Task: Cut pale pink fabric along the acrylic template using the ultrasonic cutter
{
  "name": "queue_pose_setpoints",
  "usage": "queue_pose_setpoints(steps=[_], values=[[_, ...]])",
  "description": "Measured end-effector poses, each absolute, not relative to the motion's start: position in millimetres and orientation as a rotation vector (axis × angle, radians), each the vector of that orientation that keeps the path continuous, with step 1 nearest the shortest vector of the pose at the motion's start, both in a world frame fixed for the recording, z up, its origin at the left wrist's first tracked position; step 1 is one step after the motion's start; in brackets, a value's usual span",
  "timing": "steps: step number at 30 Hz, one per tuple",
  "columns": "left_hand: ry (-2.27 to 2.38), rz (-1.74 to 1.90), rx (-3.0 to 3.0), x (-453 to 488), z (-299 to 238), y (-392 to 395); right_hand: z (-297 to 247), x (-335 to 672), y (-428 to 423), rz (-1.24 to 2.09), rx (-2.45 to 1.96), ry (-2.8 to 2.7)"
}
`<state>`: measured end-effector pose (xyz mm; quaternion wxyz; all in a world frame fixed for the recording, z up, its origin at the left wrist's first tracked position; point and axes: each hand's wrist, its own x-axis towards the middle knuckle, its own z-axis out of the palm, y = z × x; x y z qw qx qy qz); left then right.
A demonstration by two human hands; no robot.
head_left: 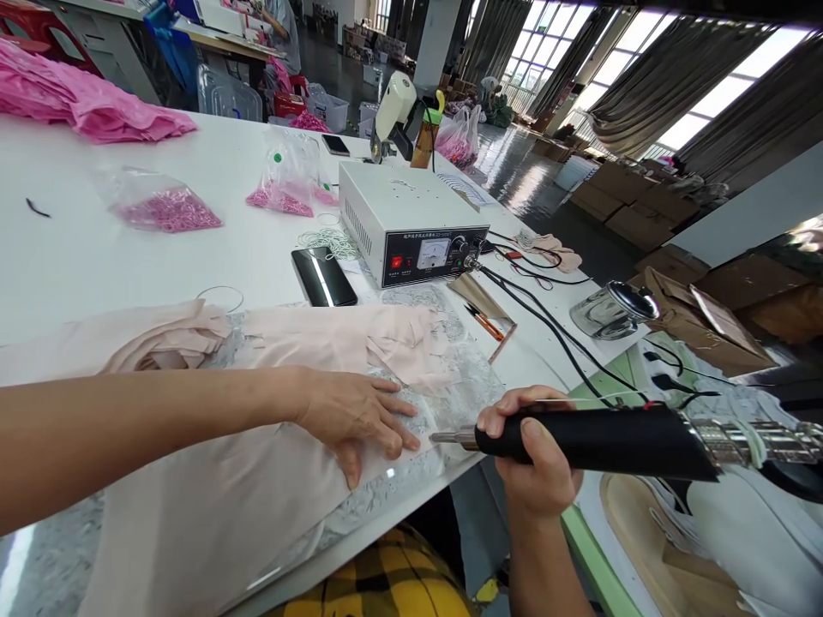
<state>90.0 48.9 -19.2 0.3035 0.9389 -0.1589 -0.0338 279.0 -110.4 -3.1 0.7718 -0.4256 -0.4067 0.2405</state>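
Note:
My left hand [360, 420] lies flat with its fingers spread on a pale pink piece of fabric [212, 497], which hangs over the table's front edge. In my right hand [543, 467] is a handheld tool [604, 441] with a thick black grip. Its narrow metal tip points left, close to my left fingertips and the fabric's edge; whether it touches the cloth I cannot tell. Under the fabric shows a clear patterned sheet [472, 381]. More pale pink pieces [340, 334] lie just beyond my left hand, beside a gathered bundle [171, 338].
Black cables run from a white control box [417, 227] with a dial. A phone [323, 276], bags of pink bits [167, 206], an orange pen [485, 323] and a glass jar [610, 310] stand around it. Bright pink fabric [90, 94] lies far left. A person [281, 34] is behind.

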Motion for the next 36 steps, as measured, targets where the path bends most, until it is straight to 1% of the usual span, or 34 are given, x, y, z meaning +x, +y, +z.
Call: queue_pose_setpoints(steps=[7,13,36], values=[[-0.43,-0.09,2.472,90.0,-20.7,49.4,-2.6,279.8,-109.9,0.524,-0.911,-0.884],[-0.352,-0.237,2.382,91.5,-17.1,51.0,-2.7,279.7,-108.0,0.525,-0.908,-0.877],[-0.341,-0.193,2.378,94.5,-13.6,47.4,0.8,260.5,-127.0,0.639,-0.828,-0.87]])
